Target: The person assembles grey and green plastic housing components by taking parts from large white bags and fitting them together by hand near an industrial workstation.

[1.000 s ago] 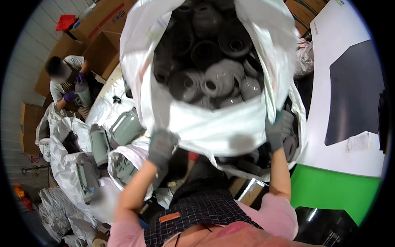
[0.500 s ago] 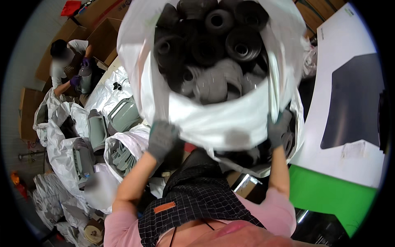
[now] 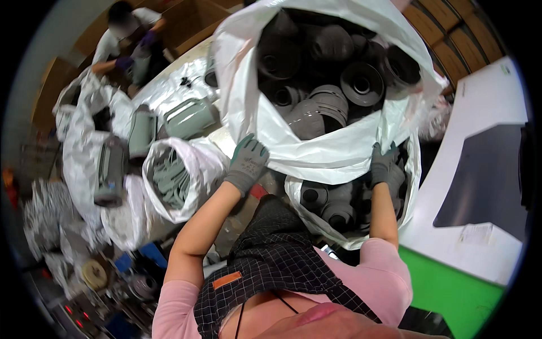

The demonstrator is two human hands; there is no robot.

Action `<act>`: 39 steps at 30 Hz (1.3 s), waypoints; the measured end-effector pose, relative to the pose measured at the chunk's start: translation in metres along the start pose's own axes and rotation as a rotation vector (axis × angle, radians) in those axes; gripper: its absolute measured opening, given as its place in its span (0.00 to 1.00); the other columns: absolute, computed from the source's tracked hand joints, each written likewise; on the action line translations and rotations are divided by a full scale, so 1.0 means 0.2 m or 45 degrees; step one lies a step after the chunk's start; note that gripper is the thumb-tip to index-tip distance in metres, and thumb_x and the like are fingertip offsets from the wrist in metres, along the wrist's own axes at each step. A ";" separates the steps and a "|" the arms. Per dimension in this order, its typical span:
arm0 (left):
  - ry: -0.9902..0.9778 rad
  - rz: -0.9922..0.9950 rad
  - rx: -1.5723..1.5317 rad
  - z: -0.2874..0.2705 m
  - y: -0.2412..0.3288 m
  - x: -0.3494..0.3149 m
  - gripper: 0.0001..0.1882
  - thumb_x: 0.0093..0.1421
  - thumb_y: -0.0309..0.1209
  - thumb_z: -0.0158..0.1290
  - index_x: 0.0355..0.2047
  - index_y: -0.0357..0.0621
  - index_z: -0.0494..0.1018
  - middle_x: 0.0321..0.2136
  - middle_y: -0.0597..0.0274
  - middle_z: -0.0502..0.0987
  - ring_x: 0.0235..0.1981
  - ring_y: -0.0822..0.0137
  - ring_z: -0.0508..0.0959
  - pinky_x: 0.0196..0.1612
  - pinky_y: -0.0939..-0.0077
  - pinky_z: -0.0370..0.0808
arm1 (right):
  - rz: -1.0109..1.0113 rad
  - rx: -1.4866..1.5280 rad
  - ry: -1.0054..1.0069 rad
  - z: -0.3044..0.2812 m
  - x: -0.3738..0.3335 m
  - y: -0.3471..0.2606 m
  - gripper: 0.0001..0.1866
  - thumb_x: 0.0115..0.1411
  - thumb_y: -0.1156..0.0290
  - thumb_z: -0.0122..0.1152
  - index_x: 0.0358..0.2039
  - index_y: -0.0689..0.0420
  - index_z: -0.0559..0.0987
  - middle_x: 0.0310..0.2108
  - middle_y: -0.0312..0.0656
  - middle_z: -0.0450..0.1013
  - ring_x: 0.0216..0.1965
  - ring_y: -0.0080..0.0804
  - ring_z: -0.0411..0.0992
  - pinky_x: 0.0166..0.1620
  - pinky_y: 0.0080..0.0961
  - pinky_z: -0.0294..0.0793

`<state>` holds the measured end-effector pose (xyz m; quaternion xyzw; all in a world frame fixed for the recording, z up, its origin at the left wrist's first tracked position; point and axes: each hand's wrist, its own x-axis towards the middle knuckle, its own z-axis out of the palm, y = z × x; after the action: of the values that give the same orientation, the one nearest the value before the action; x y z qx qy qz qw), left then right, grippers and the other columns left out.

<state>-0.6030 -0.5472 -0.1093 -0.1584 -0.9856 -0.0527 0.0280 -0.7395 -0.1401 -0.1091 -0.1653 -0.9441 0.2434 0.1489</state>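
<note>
A big white plastic bag (image 3: 316, 161) with a wide mouth leans above a second white bag (image 3: 353, 244). Dark grey, hollow, ribbed plastic parts (image 3: 361, 85) fill the upper bag, and similar grey parts (image 3: 339, 212) lie in the lower one. My left hand (image 3: 247, 164), in a grey glove with green fingertips, rests against the upper bag's near left side with its fingers stretched and apart. At the near right edge, my right hand (image 3: 384, 168), gloved alike, grips the upper bag's plastic; its fingers are partly hidden.
To the left, a white bag (image 3: 195, 164) holds thin grey-green pieces beside grey-green plastic housings (image 3: 189, 117). A co-worker (image 3: 127, 42) in purple gloves handles a part at the far left. A white panel (image 3: 485, 101) flanks the right; stacked cartons (image 3: 451, 39) stand behind.
The upper bag has settled lower and tilted, baring more of the bag beneath. My left hand has moved right and up, its fingers loosened; my right hand stays at the bag's edge.
</note>
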 end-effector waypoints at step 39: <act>2.790 -2.327 0.970 -0.93 3.09 -4.90 0.12 0.60 0.25 0.57 0.41 0.27 0.76 0.33 0.49 0.80 0.32 0.60 0.80 0.43 0.65 0.81 | -2.967 -0.475 -2.416 0.01 -3.69 -0.75 0.29 0.59 0.49 0.61 0.53 0.56 0.73 0.47 0.52 0.73 0.51 0.51 0.72 0.54 0.42 0.70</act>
<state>0.5288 -0.2869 0.0636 0.6383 -0.1833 0.1138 0.7389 -0.1103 -0.5483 -0.1829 0.8499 -0.3036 -0.1134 -0.4155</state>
